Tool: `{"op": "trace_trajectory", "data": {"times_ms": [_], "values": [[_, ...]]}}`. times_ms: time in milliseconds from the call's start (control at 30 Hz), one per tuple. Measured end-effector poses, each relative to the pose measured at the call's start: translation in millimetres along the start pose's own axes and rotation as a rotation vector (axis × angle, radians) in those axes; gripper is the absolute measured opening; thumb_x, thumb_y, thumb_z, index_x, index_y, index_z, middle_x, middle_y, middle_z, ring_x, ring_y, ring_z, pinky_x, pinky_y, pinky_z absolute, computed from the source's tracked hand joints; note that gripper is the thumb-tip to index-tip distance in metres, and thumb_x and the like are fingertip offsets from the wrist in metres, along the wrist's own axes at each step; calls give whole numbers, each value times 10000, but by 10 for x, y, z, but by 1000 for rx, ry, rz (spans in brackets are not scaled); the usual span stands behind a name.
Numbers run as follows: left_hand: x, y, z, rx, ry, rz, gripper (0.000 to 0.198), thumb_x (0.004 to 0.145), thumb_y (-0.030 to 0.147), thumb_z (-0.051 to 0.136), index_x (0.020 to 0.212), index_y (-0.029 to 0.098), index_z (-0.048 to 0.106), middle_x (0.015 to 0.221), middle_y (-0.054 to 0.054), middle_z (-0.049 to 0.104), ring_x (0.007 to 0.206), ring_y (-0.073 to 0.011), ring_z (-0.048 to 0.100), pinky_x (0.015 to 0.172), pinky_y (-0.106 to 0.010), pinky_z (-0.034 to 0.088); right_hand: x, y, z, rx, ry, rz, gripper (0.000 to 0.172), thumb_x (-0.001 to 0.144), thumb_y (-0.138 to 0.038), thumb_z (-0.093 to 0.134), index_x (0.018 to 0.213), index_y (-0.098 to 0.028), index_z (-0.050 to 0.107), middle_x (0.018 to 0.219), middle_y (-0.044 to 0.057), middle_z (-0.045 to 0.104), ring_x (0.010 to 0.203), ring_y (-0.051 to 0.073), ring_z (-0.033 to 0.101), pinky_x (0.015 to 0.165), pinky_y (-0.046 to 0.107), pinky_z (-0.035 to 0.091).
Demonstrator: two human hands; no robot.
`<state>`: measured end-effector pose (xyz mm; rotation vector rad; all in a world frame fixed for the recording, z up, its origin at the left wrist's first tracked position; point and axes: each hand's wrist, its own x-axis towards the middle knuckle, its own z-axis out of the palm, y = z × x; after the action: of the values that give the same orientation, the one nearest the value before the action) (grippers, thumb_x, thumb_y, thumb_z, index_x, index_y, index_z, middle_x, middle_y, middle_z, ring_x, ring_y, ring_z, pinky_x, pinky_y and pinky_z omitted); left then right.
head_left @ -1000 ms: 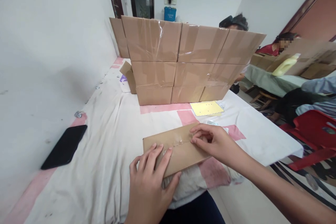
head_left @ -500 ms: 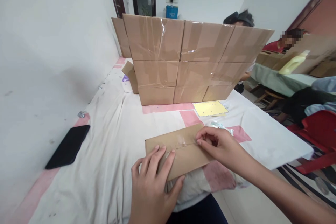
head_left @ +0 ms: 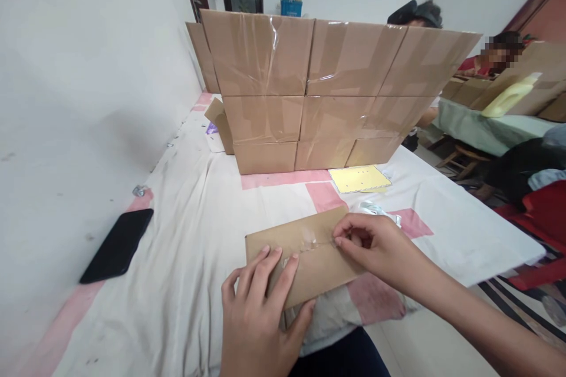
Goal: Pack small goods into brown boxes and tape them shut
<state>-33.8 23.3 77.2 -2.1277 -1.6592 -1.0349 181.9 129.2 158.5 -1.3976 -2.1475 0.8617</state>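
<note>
Flat cardboard box (head_left: pixel 309 262), long axis left-right with right end farther, pinned under spread left hand (head_left: pixel 259 315), right hand (head_left: pixel 378 244) fingertips pinched on clear tape (head_left: pixel 312 241).

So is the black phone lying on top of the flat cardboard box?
No, the black phone lies on the white cloth by the wall, well apart from the flat cardboard box.

Soft, even room light reaches me, bright enough, with no hard shadows; only a grey smudge falls on the wall (head_left: pixel 132 123) left of the boxes (head_left: pixel 305 88). Their tape (head_left: pixel 274 41) gives off small glare. The left hand (head_left: pixel 259 312) and right hand (head_left: pixel 380 247) read sharp. The wide lens bows the edges; a head (head_left: pixel 418 12) behind the boxes is blurred.
</note>
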Motion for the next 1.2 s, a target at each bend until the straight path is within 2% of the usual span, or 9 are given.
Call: {"op": "trace_trajectory", "data": {"times_ms": [167, 333, 500, 567, 667, 733, 867, 967, 1200], "values": [[4, -4, -3, 2, 1, -2, 475, 859, 439, 712, 1301, 279, 646, 1276, -80, 693, 1208, -264, 621, 940, -410, 381, 6, -2, -13, -4, -29, -4, 77, 828, -240, 623, 779, -222, 680, 597, -13, 602, 530, 137, 497, 482, 264, 330], [-1, -2, -7, -8, -4, -7, 480, 855, 442, 717, 1302, 283, 646, 1274, -73, 694, 1210, -256, 621, 940, -410, 380, 23, -26, -38, 1, -33, -70, 102, 814, -213, 620, 733, -217, 683, 786, 27, 684, 591, 135, 515, 525, 276, 361], [-2, -10, -10, 1, 1, 6, 492, 845, 452, 724, 1299, 277, 648, 1262, -74, 700, 1205, -253, 621, 931, -408, 382, 12, -22, -76, -4, -81, 4, 97, 826, -214, 604, 741, -220, 651, 653, 4, 631, 589, 151, 527, 519, 276, 347], [-2, -16, -7, 7, 2, 13, 494, 843, 455, 725, 1297, 277, 650, 1262, -75, 702, 1201, -255, 623, 931, -410, 380, 2, 10, -74, 0, -80, 5, 63, 829, -212, 608, 819, -225, 668, 667, -1, 642, 594, 153, 539, 526, 275, 361], [0, -17, -2, 10, -3, 16, 492, 845, 455, 722, 1299, 278, 650, 1269, -78, 702, 1202, -256, 621, 933, -410, 381, -5, 72, -49, 28, -67, -24, 288, 843, -196, 600, 1113, -254, 679, 769, -3, 694, 623, 155, 576, 555, 275, 406], [2, -14, 3, 7, 0, 14, 488, 846, 457, 718, 1296, 280, 652, 1271, -80, 702, 1204, -258, 620, 930, -411, 383, 2, 100, -29, 22, -63, -44, 340, 863, -198, 589, 1183, -267, 679, 814, 4, 719, 641, 158, 598, 574, 277, 424], [2, -14, 11, -1, 14, -5, 476, 847, 459, 715, 1285, 282, 660, 1263, -80, 704, 1199, -260, 624, 924, -414, 387, 29, 78, -11, -77, -47, -57, 163, 864, -204, 602, 909, -250, 751, 728, 8, 708, 593, 154, 565, 551, 281, 395], [0, -32, 13, 13, 11, 26, 493, 836, 460, 725, 1289, 275, 662, 1262, -80, 703, 1190, -257, 627, 914, -404, 390, 37, 14, -18, -129, -48, -53, 142, 833, -164, 604, 770, -235, 711, 628, -12, 651, 556, 142, 528, 525, 268, 360], [10, -39, 18, 24, 23, 40, 501, 824, 462, 737, 1282, 272, 671, 1256, -80, 703, 1172, -258, 638, 906, -402, 396, 41, -92, -51, -184, -52, -84, 151, 845, -105, 550, 834, -212, 657, 628, -40, 619, 562, 117, 527, 553, 240, 368]]}}
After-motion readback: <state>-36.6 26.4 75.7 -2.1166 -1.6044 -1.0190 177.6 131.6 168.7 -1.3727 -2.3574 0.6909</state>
